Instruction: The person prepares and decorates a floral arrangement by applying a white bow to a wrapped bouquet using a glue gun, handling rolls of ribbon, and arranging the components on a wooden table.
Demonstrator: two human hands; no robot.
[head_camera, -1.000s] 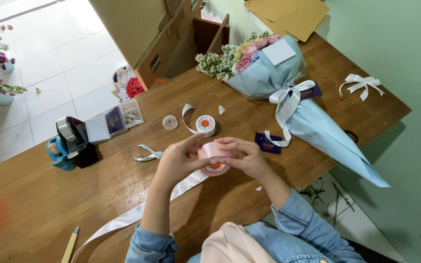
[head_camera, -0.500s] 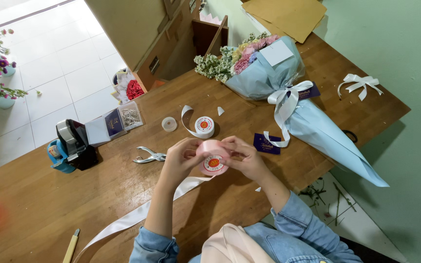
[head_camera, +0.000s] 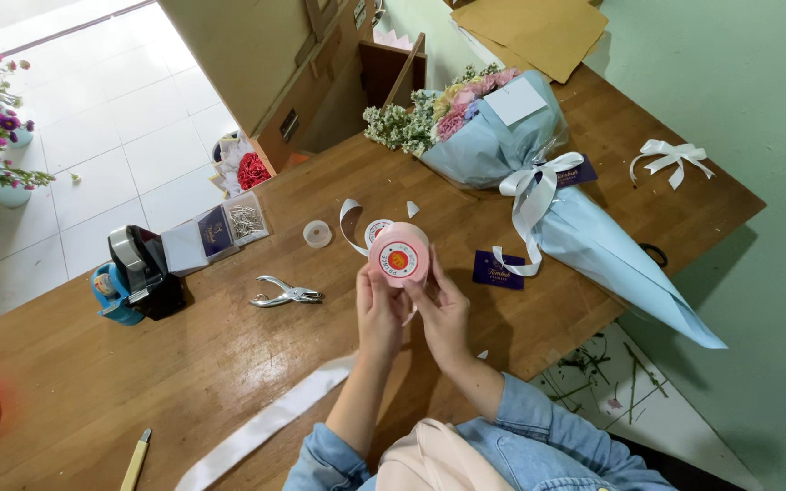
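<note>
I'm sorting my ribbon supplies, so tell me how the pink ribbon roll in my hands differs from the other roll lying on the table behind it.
The pink ribbon roll is held up on edge by the left hand and right hand; the second roll lies flat on the table. The pink roll looks bigger and fuller. The second roll's pale ribbon tail curls loose beside it. Both are round spools with a round label in the middle.
</note>
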